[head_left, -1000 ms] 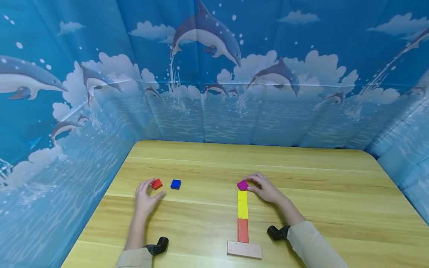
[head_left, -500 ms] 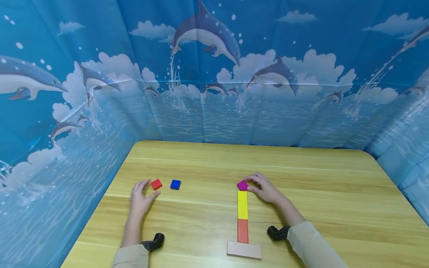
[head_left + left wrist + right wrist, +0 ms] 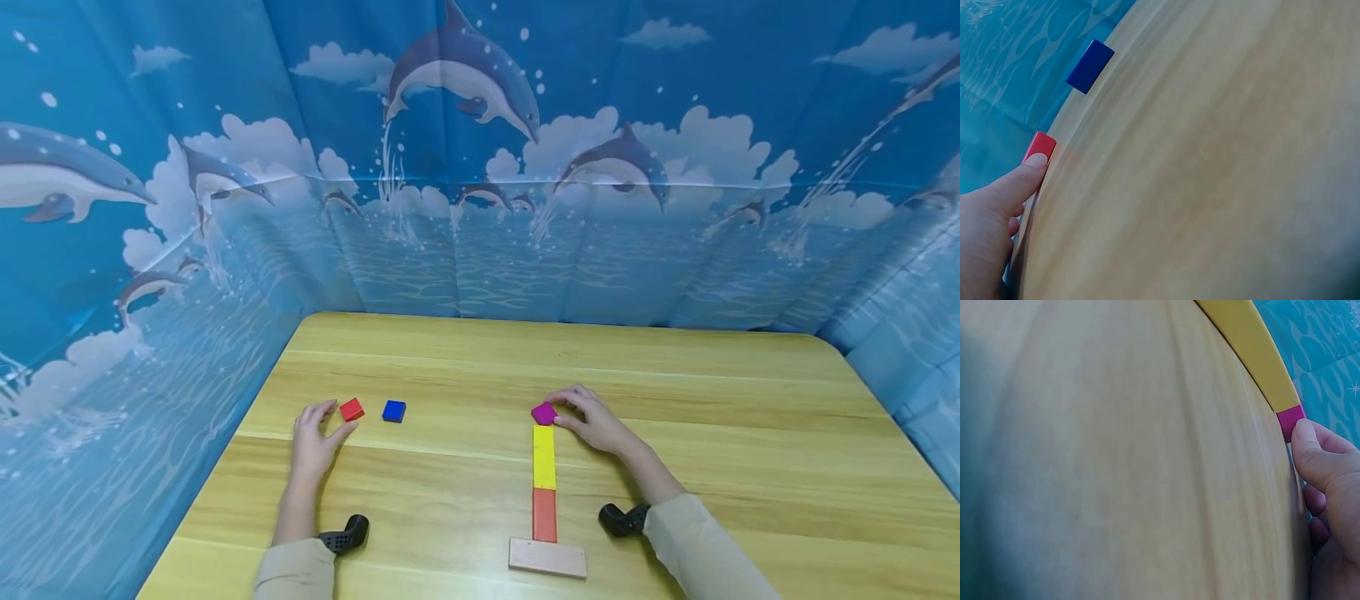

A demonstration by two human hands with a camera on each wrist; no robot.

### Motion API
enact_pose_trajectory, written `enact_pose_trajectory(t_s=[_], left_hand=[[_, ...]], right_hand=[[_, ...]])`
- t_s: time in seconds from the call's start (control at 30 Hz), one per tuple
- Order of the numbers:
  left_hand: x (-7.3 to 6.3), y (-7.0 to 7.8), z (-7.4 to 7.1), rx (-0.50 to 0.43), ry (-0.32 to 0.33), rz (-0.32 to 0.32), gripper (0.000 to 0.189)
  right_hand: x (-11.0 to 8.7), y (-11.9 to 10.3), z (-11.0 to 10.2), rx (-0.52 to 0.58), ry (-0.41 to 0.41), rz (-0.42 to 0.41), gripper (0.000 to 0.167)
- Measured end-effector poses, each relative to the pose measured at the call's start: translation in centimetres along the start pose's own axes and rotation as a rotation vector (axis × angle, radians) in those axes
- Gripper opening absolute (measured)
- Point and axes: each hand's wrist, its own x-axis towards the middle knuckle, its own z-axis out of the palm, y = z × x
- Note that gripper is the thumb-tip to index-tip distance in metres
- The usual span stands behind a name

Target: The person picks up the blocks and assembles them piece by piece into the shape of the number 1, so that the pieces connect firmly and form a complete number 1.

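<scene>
At the left of the table, a small red block lies turned at an angle. My left hand reaches round its near left side, thumb and index finger spread. In the left wrist view the thumb overlaps the lower end of the red block. A blue block lies just right of the red one. My right hand pinches a magenta block at the far end of a row. That row runs toward me through a long yellow block, an orange-red block and a plain wooden crosspiece.
The wood-grain table has rounded far corners. A blue dolphin-print curtain hangs behind it and along both sides. Each wrist carries a black camera mount, one on the left and one on the right.
My left hand has shifted left from the red block, and its thumb has since drawn closer to the block. My right hand and the row of blocks stay in place.
</scene>
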Motion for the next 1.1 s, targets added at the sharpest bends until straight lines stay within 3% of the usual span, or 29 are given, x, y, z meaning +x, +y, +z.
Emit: enact_pose_trajectory(t_s=[0.73,1.1], left_hand=[[-0.04,0.23,0.44,0.039,0.037,0.027,0.042],[-0.30,0.37,0.67,-0.010,0.086,0.048,0.039]], right_hand=[[0.17,0.42,-0.24,-0.002,-0.001,-0.017,0.026],[0.21,0.46,-0.16,0.006,0.003,0.000,0.026]])
